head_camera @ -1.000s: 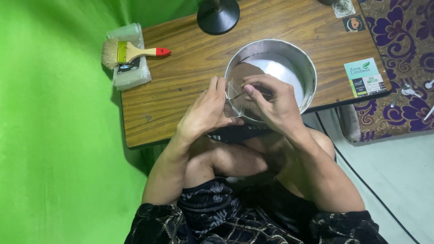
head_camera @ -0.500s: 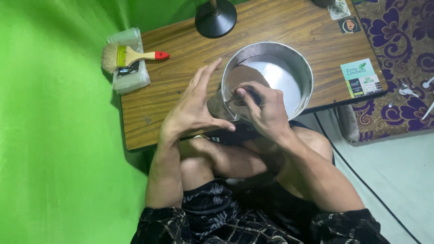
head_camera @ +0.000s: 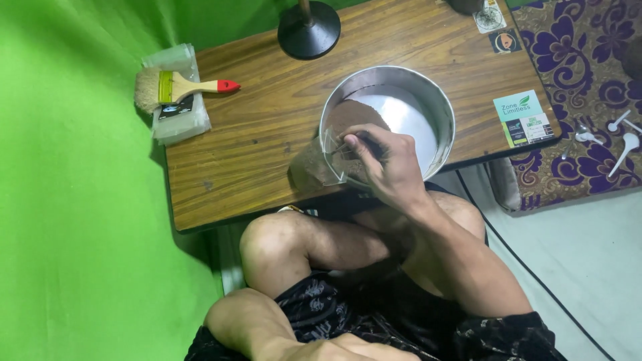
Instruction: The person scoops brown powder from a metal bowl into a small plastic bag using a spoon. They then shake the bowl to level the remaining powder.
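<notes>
R hand (head_camera: 388, 167) at 6 o'clock of the steel pan (head_camera: 438, 107), fingers curled tight round a clear beaker (head_camera: 331, 160) tipped over the rim, brown powder (head_camera: 354, 115) heaped at pan's 9 o'clock. Looks mid-pour; next needs slow tilt, steady wrist. L hand not in view.

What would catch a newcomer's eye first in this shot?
Probably the round metal pan at the wooden table's near edge, holding brown powder. The right hand tips a clear container of the same powder at its rim. A red-tipped paintbrush lies on a plastic packet at far left, by the green backdrop.
</notes>
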